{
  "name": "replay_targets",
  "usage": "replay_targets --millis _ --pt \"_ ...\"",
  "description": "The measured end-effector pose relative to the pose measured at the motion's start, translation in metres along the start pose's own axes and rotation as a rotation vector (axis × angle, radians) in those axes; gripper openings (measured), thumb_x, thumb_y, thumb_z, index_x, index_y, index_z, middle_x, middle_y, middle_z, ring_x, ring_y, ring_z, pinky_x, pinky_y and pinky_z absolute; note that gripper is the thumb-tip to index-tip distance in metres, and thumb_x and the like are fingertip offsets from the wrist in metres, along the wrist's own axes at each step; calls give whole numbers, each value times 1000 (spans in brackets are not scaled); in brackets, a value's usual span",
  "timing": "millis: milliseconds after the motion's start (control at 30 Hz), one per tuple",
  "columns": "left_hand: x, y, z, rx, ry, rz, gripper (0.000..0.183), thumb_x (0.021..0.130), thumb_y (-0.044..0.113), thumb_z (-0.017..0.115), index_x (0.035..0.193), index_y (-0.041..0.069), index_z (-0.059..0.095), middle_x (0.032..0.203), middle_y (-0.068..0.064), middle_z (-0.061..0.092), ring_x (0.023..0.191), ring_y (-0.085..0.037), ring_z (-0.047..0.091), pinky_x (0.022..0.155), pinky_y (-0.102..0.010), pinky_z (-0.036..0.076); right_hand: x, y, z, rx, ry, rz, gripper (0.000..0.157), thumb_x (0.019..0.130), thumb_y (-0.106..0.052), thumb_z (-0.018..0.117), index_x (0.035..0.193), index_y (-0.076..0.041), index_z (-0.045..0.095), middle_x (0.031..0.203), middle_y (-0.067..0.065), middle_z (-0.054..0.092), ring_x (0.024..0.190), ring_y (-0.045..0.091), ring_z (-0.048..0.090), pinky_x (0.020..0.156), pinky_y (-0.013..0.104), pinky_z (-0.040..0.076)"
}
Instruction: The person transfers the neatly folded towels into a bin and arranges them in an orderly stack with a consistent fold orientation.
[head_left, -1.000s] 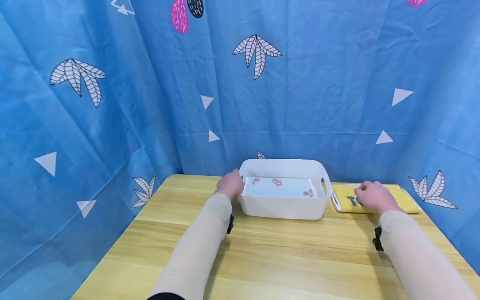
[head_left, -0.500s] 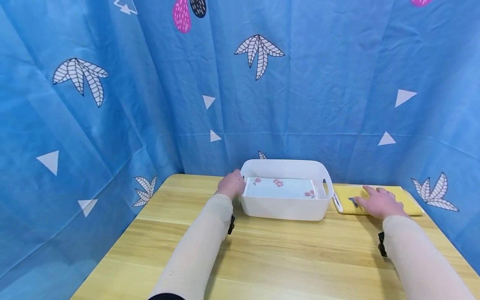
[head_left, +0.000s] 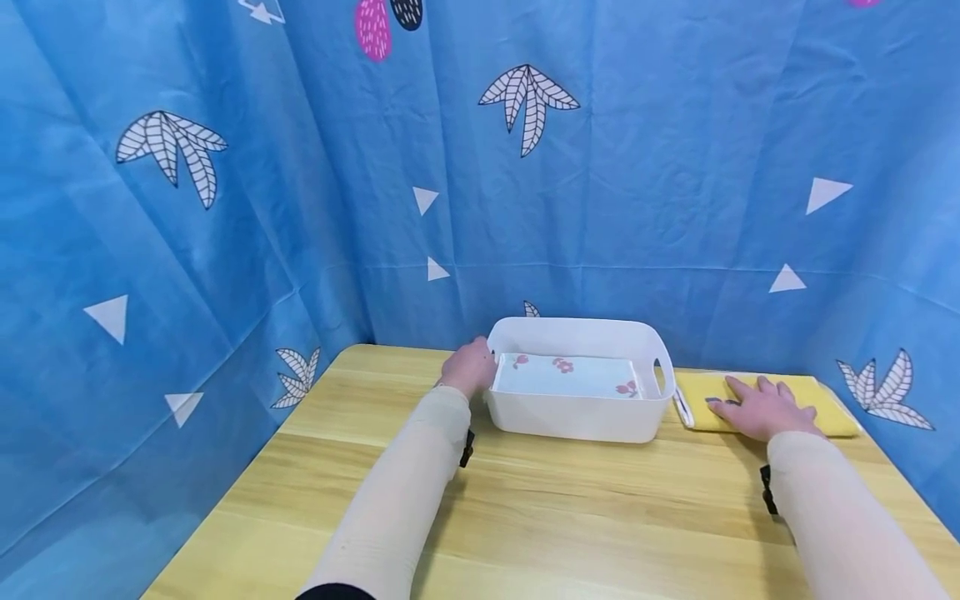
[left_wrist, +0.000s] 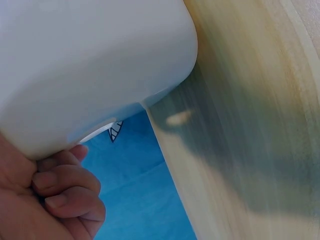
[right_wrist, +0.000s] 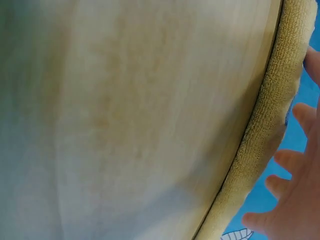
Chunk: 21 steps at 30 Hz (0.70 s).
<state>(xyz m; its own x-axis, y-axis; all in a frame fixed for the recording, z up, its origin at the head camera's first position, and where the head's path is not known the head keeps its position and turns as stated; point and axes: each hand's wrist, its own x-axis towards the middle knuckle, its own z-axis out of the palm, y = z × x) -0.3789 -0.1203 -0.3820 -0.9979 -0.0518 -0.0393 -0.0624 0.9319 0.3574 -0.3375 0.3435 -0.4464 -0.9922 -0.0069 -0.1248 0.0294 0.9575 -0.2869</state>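
At the back of the table, a white plastic basket point(head_left: 573, 417) with handle holes stands upright. My left hand point(head_left: 470, 367) grips its left end, and the left wrist view shows curled fingers point(left_wrist: 72, 180) at the rim. Inside lies a folded pale blue towel point(head_left: 585, 381) with pinkish flowers. Right of the basket is a folded yellow towel point(head_left: 697, 387) with a white edge, its fuzzy side point(right_wrist: 270, 100) filling a strip of the right wrist view. My right hand point(head_left: 768, 412) lies over it with fingers spread, partly covering its dark print.
The wooden table point(head_left: 600, 517) extends toward me in front of both things. A blue patterned curtain point(head_left: 637, 192) hangs right behind the table's back edge and along the sides.
My right hand's fingers have gone from curled together to spread out over the yellow towel. The left hand stays at the basket's end. The head view has shifted slightly left.
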Motion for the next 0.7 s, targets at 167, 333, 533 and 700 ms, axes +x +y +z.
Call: replay_targets --millis 167,333,533,700 --pt "0 5 6 11 -13 7 38 96 23 48 128 4 44 108 -11 59 91 -24 57 80 -46 48 -1 9 3 -3 -6 -6 98 81 -78 34 148 -8 20 140 43 3 121 65 -4 80 81 -2" --pt "1 9 8 19 -6 15 36 98 22 45 129 4 43 108 -12 59 90 -23 57 79 -45 48 -5 14 1 24 -92 15 99 82 -78 31 149 -7 12 140 42 -2 121 65 -7 81 80 0" --pt "3 11 4 9 0 16 36 98 23 45 129 4 43 108 -11 58 90 -23 57 79 -45 48 -10 8 -3 33 -162 72 100 80 -80 29 150 -11 9 142 39 -4 123 63 -5 84 79 9" --pt "2 8 2 -13 -6 1 37 97 22 47 128 4 44 108 -12 58 92 -24 56 80 -45 47 -12 -3 -6 38 -188 63 101 80 -80 31 149 -9 11 142 40 -3 121 65 -2 84 78 13"
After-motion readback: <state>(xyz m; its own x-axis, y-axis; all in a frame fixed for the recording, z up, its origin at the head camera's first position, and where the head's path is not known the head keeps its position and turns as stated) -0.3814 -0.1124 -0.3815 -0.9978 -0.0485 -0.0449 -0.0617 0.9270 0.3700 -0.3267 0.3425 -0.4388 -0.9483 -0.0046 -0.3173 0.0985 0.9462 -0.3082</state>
